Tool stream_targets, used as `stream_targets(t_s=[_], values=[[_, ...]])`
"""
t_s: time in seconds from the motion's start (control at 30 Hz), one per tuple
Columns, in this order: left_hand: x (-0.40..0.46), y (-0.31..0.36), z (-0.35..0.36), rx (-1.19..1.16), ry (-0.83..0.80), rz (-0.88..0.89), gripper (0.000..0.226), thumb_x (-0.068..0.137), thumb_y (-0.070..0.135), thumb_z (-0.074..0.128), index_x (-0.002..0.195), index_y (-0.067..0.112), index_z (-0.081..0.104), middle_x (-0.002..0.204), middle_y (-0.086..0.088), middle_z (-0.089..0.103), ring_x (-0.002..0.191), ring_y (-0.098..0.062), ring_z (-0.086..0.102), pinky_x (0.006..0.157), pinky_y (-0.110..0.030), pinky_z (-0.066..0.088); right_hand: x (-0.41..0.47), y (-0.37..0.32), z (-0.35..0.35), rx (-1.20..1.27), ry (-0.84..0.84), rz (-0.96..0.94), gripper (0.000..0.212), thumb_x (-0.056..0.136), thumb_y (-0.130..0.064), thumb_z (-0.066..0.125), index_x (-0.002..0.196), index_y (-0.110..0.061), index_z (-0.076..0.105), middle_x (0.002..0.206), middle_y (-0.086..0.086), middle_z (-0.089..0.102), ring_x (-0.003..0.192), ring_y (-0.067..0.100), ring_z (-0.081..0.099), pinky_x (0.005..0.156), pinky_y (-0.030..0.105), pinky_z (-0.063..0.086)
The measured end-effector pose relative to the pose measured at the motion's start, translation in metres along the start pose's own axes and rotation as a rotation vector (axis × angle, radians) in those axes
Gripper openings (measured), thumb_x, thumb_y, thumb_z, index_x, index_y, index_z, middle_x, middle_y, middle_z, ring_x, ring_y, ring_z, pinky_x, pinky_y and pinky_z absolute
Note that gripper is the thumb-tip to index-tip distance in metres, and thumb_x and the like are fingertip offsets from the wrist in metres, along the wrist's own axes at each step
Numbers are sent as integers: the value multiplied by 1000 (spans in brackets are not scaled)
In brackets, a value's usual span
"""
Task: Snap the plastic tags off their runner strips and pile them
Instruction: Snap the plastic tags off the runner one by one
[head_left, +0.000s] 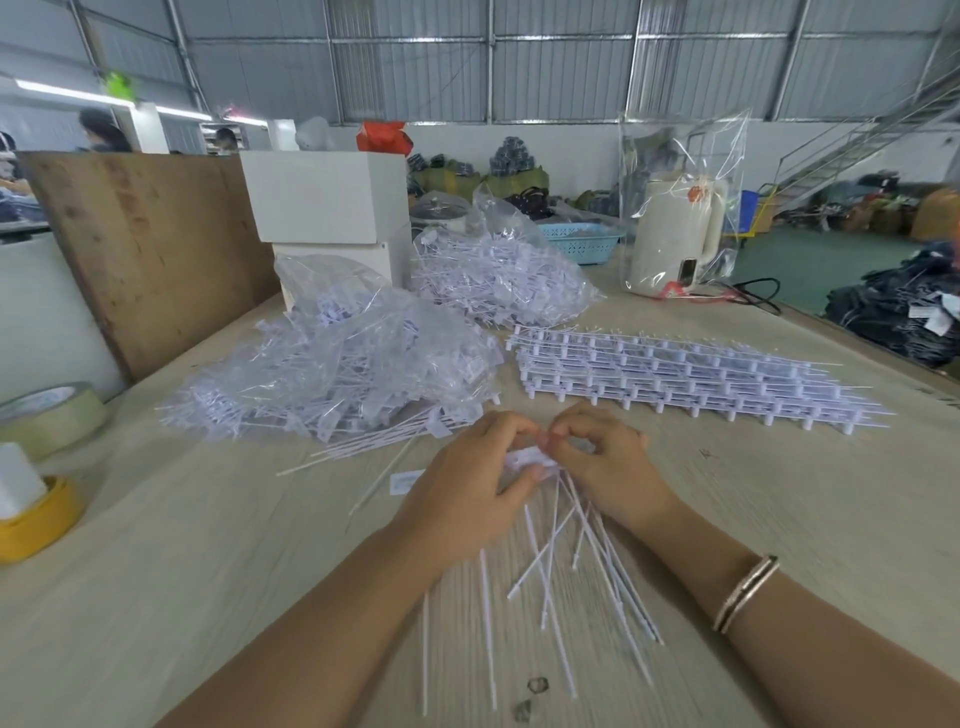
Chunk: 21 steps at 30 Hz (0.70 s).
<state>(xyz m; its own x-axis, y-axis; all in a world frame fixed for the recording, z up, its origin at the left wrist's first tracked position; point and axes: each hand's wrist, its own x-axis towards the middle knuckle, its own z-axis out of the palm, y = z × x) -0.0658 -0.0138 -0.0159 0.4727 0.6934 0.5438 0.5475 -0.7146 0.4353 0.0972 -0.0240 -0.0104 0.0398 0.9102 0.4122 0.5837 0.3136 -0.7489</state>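
Nearest the camera, two bare forearms reach in over the table (779, 499), the right one wearing a bracelet (746, 593). The left hand (467, 483) and right hand (605, 462) meet at centre, fingers of both curled and pinching one bunch of tags (530, 460); the long white stems (576, 566) fan back from the grip toward the person and rest on the table.

Judgement: the snapping step is in hand, or the freed tags are being gathered; blur at the fingertips prevents telling which. The next move calls for a short twist or pull between the two grips, then a carry to the pile.

Just beyond the left hand lies the pile of loose tags (332, 384), partly under a clear bag (363, 322). A second bag of tags (498, 280) sits further back. To the right, well apart from the hands, a stack of uncut runner strips (675, 374) remains, so much work is left.

Around: tape rolls (49, 415) at left, white boxes (327, 197), a blue basket (582, 241), a wrapped kettle (675, 239). Nothing blocks the path to the pile.
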Motion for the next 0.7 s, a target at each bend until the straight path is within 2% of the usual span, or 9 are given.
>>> stream_targets(t_s=[0.13, 0.23, 0.27, 0.33, 0.4, 0.47, 0.53, 0.63, 0.7], values=[[-2, -7, -4, -13, -35, -71, 35, 85, 11, 54, 118, 19, 53, 115, 5, 58, 103, -11, 55, 86, -32, 46, 3, 9, -7, 123, 44, 103, 30, 91, -16, 59, 62, -23, 53, 73, -11, 52, 76, 6, 50, 91, 41, 35], [-1, -4, -1, 114, -11, 26, 28, 84, 17, 60, 111, 19, 53, 105, 6, 57, 95, -13, 53, 74, -27, 41, 2, 8, -3, 80, -53, 109, 28, 92, -24, 56, 64, -27, 55, 74, -10, 55, 79, 7, 51, 96, 43, 32], [-1, -3, 0, 129, 4, 37, 22, 84, 18, 60, 106, 18, 54, 99, 7, 57, 91, -13, 53, 70, -27, 40, 1, 7, -1, 86, -85, 89, 25, 90, -28, 58, 65, -27, 58, 76, -8, 57, 80, 8, 52, 94, 40, 33], [0, -2, -1, 114, 35, 28, 14, 85, 18, 61, 98, 17, 57, 93, 9, 58, 87, -12, 54, 69, -27, 40, -1, 4, -1, 134, -154, 35, 21, 86, -33, 64, 67, -24, 64, 74, 0, 62, 71, 12, 53, 79, 26, 37], [1, -4, -2, 95, 56, 2, 11, 86, 21, 62, 96, 16, 61, 91, 6, 63, 84, -12, 57, 70, -31, 44, -1, 4, -3, 192, -208, -7, 18, 85, -27, 67, 68, -20, 65, 62, -6, 61, 60, 15, 47, 59, 19, 36], [0, -6, -3, 68, 55, -23, 12, 88, 24, 61, 96, 17, 65, 88, 5, 67, 80, -12, 59, 70, -35, 47, -1, 7, -3, 239, -206, -16, 15, 84, -21, 68, 72, -13, 65, 59, -9, 56, 59, 15, 44, 54, 22, 34], [1, -6, -3, 25, 49, -32, 12, 88, 25, 62, 96, 18, 68, 85, 3, 69, 77, -14, 62, 70, -37, 49, 0, 9, -2, 289, -180, -22, 14, 85, -17, 68, 74, -9, 63, 64, 0, 54, 59, 17, 44, 57, 29, 34], [2, -8, -5, -109, 44, -59, 11, 87, 18, 65, 96, 16, 70, 84, 1, 72, 79, -15, 66, 74, -38, 51, -1, 10, 0, 345, -150, -40, 16, 85, -15, 67, 71, -15, 61, 61, -7, 57, 59, 18, 43, 57, 31, 33], [3, -9, -5, -251, 24, -95, 11, 87, 12, 65, 96, 15, 70, 87, 5, 74, 83, -9, 68, 80, -32, 53, -1, 8, 1, 384, -140, -64, 18, 84, -17, 68, 69, -20, 59, 61, -11, 60, 61, 18, 47, 59, 31, 35]])
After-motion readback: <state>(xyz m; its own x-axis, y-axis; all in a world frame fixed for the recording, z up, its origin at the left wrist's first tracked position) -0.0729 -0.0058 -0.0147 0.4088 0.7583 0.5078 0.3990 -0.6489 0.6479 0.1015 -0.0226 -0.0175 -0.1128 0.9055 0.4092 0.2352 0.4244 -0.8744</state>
